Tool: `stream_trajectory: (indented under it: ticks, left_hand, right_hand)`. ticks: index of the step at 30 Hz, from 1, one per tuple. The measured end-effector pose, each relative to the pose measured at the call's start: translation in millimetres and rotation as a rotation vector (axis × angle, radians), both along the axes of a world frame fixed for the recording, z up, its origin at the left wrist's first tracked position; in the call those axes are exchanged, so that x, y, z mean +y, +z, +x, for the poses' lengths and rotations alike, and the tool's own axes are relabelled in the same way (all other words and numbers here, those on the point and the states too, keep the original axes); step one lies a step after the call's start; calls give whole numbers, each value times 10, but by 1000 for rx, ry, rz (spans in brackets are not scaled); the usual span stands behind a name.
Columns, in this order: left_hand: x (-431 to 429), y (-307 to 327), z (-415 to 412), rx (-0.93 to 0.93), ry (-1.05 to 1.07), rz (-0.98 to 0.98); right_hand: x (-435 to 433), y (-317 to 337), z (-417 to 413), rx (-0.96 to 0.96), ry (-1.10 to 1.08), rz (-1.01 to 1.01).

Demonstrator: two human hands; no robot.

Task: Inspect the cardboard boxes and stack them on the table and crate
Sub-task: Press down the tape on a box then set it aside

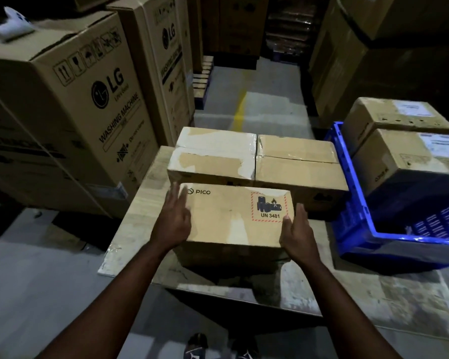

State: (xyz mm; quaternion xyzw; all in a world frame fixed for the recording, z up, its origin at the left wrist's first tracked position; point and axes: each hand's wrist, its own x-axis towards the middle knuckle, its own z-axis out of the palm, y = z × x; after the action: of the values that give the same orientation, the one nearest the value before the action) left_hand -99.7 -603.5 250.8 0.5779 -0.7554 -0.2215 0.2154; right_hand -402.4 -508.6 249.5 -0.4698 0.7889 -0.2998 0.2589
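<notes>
Brown rectangular cardboard box marked PICO (233, 218): hands at both ends

Box sits on the pale scuffed table (140, 203), just before two taped cardboard boxes (213, 156); blue plastic crate (347, 182) to the right. Left hand (174, 218) straight-fingered at the left end, blurred, contact uncertain. Right hand (298, 229) flat against the right end, thumb on the top edge. Neither clasps. Judgement: press inward evenly, palms low, keep it level.

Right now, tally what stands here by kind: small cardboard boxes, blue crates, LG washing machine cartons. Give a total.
Small cardboard boxes: 5, namely PICO box, white-patched box and plain box on the table; rear box and front box in the blue crate
Blue crates: 1
LG washing machine cartons: 2, near carton, far carton
Total: 8
</notes>
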Motion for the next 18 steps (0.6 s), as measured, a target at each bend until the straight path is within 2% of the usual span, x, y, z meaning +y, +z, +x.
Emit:
stream_trajectory:
  ticks: [2,3,6,10,12,14,18]
  left_hand:
    - [15,62,-77,-218,-196,-120]
    - [58,83,-136,-297,-272,-133]
    - [157,0,-234,-453,-313,-169]
    - [151,6,-239,-467,-301,-159]
    - [158,22,-229,-469,-286,-178]
    - [190,-14,-164,-402,-175,-190]
    - [472,-240,146,67,130,-61]
  right_hand:
    - [-81,51,51,331,148,-50]
    - [-114,76,102,418,251,-67]
    - [-142,68,273,567,464,22]
    - [-154,25,280,658,473,56]
    - [-156,46,244,619,495,48]
    - [-134,58,184,508,461,-12]
    - [159,-11,38,52,49,-93]
